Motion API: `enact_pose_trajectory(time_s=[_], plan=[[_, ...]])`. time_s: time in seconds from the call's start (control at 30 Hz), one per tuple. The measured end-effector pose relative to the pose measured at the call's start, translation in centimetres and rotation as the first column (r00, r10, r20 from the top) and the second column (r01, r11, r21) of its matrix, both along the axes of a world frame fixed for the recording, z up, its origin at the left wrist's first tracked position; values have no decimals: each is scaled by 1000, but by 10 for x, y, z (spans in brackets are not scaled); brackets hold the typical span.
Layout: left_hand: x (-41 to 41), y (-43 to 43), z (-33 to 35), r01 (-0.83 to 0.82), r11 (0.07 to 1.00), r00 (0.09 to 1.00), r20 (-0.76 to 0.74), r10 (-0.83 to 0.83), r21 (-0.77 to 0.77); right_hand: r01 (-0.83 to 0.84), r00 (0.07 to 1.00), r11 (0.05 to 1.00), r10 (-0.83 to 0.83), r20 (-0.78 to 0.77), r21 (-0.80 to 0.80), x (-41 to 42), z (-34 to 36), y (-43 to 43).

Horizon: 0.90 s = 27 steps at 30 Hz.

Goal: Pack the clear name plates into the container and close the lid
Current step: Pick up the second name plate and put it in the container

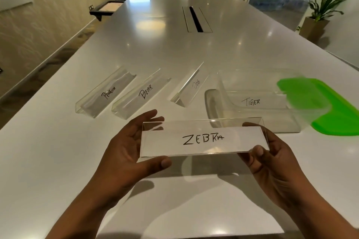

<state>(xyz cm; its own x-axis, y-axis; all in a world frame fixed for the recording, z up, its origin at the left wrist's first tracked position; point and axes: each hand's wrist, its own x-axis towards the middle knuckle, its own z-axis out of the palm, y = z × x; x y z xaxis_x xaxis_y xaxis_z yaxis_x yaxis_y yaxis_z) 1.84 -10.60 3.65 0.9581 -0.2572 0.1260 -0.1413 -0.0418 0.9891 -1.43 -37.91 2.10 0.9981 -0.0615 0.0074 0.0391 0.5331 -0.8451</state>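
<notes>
ZEBRA name plate [204,138] held in both hands above the near part of the bench [58,151]; container open, lid off.

Bench near edge and far half bare, with room around the hands; a cable slot [196,19] sits along the middle toward the far end. Three plates lie in a row mid-bench, apart from each other: PENGUIN plate [105,94], BEAR plate [141,96], DOG plate [191,88]. Clear container [258,114] toward the right edge holds the TIGER plate [252,102]; green lid [334,106] lies just beside it on its right, partly under its rim. Left hand [128,151] half open, cupping the ZEBRA plate's left end, thumb below it. Right hand [272,161] pinches the right end, thumb on the lower edge.
</notes>
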Motion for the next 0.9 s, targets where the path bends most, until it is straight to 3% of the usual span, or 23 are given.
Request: enact_pose_trajectory(time_s=[0.4,0.9], plan=[[-1,-5,4,0,994,1000,8,0,-110,-1,1000,1000,1,0,10,4,1,-2],[0,-8,8,-8,991,1000,-6,8,-132,5,1000,1000,-4,26,-3,7,8,0]])
